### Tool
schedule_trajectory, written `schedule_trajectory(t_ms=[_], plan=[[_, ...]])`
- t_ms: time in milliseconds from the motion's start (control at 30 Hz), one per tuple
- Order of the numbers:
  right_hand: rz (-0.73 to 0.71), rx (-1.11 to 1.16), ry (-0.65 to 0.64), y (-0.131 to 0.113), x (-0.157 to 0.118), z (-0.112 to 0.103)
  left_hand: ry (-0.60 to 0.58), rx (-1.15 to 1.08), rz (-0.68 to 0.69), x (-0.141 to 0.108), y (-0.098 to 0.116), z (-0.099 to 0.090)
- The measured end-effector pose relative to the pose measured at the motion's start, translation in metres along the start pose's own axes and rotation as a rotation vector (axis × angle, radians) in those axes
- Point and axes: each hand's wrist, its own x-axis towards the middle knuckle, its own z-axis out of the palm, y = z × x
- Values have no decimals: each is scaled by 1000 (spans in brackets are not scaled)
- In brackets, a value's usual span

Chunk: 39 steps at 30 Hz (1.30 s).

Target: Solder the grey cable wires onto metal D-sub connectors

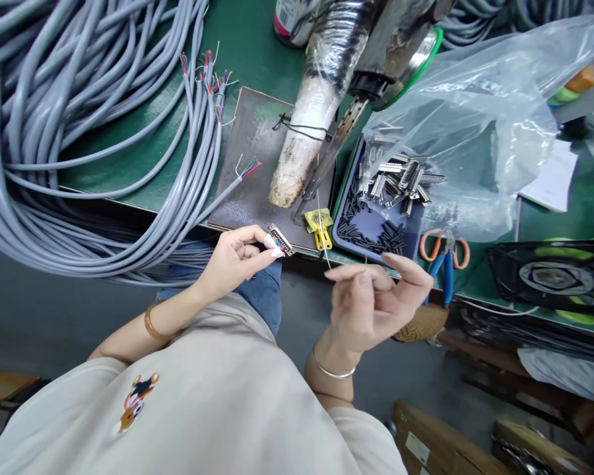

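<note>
as the left hand [232,256] grips the small connector [282,242] by one end near the bench [257,72] edge, presumably baring its contacts, the right hand [371,297] pinches a thin strand [328,260], perhaps for control.

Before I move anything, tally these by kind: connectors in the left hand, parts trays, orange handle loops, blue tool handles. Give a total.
Connector in the left hand: 1
Parts tray: 1
Orange handle loops: 2
Blue tool handles: 2
Total: 6
</note>
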Motion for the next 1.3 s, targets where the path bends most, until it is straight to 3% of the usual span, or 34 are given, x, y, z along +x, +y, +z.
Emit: schedule_trajectory(t_ms=[133,367,600,1300], plan=[[32,-152,-71,9,-6,5,25,-16,33,2,-1,0],[253,35,-253,27,-4,21,20,39,80,6,-2,2],[131,14,-236,30,1,28,136,218,227,16,1,10],[113,51,-265,32,23,31,240,355,287,24,8,21]])
